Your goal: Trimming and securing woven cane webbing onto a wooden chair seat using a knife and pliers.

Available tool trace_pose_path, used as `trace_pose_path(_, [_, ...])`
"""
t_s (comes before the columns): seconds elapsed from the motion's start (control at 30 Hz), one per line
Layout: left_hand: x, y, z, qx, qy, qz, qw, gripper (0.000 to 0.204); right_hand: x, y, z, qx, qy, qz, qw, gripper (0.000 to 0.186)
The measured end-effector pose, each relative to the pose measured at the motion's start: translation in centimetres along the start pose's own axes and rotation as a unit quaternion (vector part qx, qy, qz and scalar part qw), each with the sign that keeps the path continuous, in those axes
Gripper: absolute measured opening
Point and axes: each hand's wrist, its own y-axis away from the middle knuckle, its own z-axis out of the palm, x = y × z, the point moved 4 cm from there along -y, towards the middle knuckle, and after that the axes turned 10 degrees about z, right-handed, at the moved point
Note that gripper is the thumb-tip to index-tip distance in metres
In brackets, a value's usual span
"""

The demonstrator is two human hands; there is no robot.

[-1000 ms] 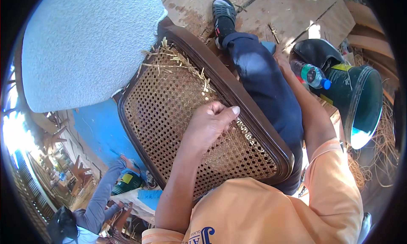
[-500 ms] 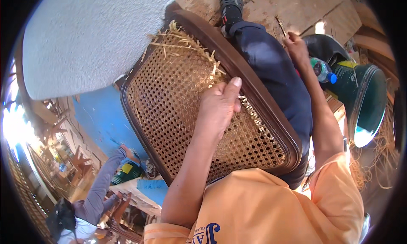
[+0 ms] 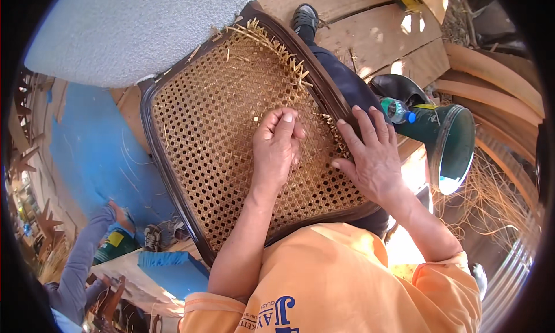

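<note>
Across my lap lies a chair panel of woven cane [image 3: 202, 136] in a dark brown wooden frame [image 3: 151, 122]. Short cut cane ends [image 3: 283, 52] stick up along its far right edge. My left hand [image 3: 274, 145] is over the middle of the cane with its fingers curled and the thumb against them; whatever they may pinch is too small or hidden. On the right side of the frame rests my right hand [image 3: 373, 153], flat with spread fingers, its thumb reaching over the cane's edge. A pale textured pad [image 3: 139, 32] adjoins the panel at the far left.
To the right are a plastic bottle with a blue cap [image 3: 399, 110], a tipped green bucket [image 3: 425, 124] and loose cane strands [image 3: 485, 188]. Curved wooden pieces [image 3: 491, 72] lie behind them. At the lower left another person's sleeved arm [image 3: 84, 252] shows beside a blue surface [image 3: 95, 148].
My right hand has come in from beyond my leg, where it was closed, and now lies spread on the frame. My left hand has drawn back from the frame's edge toward the cane's middle.
</note>
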Motion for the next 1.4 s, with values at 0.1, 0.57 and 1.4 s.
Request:
trace_pose_path(0.1, [0.0,0.1,-0.5,-0.001,0.057,0.002,0.998,0.015,-0.3,0.1,0.4,0.008,0.040,0.003,0.999,0.063])
trace_pose_path(0.57, [-0.6,-0.1,-1.7,-0.015,0.206,-0.028,0.978,0.016,-2.5,-3.4,1.4,0.027,0.095,0.060,0.993,0.066])
trace_pose_path(1.4, [-0.8,-0.8,-2.1,-0.025,0.251,-0.038,0.967,0.019,0.1,-6.3,-0.4,0.045,-0.141,0.210,0.966,0.029])
